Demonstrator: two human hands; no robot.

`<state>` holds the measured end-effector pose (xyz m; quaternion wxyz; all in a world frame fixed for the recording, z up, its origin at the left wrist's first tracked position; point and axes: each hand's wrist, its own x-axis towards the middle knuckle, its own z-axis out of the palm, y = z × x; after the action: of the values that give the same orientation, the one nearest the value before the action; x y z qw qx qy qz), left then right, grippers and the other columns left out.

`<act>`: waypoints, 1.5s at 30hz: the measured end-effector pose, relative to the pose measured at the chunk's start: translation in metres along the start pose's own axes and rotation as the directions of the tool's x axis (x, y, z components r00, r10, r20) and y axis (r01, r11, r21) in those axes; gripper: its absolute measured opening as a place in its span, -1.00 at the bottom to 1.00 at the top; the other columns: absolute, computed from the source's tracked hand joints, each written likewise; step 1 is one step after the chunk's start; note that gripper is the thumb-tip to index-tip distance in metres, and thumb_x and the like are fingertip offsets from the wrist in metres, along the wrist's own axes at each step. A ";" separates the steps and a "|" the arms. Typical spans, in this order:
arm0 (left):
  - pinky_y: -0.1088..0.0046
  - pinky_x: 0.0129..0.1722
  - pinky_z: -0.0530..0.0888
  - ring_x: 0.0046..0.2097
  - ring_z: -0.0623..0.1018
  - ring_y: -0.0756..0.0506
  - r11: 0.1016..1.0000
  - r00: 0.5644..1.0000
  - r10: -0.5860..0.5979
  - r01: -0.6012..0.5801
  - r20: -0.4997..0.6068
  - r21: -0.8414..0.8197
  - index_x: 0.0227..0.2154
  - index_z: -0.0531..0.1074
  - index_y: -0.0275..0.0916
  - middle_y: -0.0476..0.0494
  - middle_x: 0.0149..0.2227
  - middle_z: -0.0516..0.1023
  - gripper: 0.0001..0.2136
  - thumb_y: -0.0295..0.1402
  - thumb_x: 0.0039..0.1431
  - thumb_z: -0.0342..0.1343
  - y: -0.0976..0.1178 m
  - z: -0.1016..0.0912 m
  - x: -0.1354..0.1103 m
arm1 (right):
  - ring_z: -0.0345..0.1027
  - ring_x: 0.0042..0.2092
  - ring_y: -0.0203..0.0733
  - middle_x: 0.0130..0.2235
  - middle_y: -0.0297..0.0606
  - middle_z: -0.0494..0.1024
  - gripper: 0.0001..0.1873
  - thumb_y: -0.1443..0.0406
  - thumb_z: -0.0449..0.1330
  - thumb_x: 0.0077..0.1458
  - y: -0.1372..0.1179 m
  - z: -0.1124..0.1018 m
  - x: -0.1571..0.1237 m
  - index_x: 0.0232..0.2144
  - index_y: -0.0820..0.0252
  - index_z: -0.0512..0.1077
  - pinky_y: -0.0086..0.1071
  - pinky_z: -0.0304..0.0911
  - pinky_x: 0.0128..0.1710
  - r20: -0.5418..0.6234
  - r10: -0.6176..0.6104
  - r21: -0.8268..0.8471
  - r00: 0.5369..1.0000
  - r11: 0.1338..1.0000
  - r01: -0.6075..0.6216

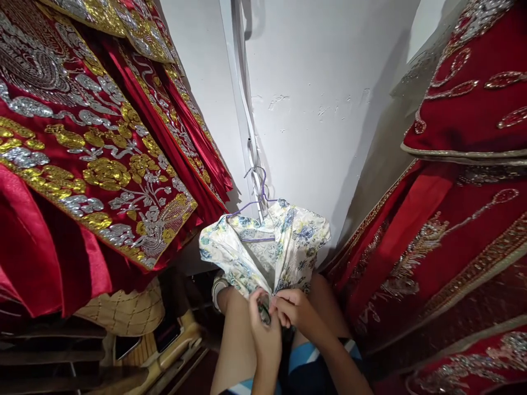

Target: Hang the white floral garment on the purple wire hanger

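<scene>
A short-sleeved white blouse point(302, 238) with blue and yellow flowers hangs in front of me on a purple wire hanger point(263, 186). Its neckline is open down to where both my hands meet. My left hand point(263, 321) is closed on the blouse's front edge, and a small dark, shiny thing shows inside its fingers, too unclear to name. Close beside it, my right hand point(290, 307) pinches the other front edge with bent fingers. The fingertips nearly touch, and the exact spot between them is partly hidden. Below the hands lie my bare knees.
The hanger hooks onto a white metal upright point(239, 82) before a pale wall point(313, 60). Red garments with gold and silver embroidery point(107, 173) hang at left; beaded red garments point(473, 131) hang at right. Lower left, a wooden chair point(177, 348) holds a quilted tan cushion point(123, 310) and phone-like slabs.
</scene>
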<state>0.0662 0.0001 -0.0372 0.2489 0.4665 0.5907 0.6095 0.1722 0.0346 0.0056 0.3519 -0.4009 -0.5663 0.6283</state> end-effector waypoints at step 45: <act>0.44 -0.20 0.36 -0.27 0.49 -0.06 0.807 0.813 0.576 -0.547 -0.090 0.223 -0.30 0.46 -0.24 -0.05 -0.33 0.52 -0.85 -0.29 0.30 0.06 0.131 -0.030 0.161 | -0.12 -0.61 -0.37 -0.70 -0.48 0.08 -0.65 0.13 0.14 0.04 -0.060 -0.012 0.085 -0.68 0.17 0.33 -0.39 -0.24 -0.57 -0.216 -0.301 -0.030 0.929 0.953 0.301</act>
<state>0.0011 0.0998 0.1355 -0.0339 0.5935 0.4977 0.6316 0.1458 0.1230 0.0556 0.5047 -0.3752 -0.5778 0.5202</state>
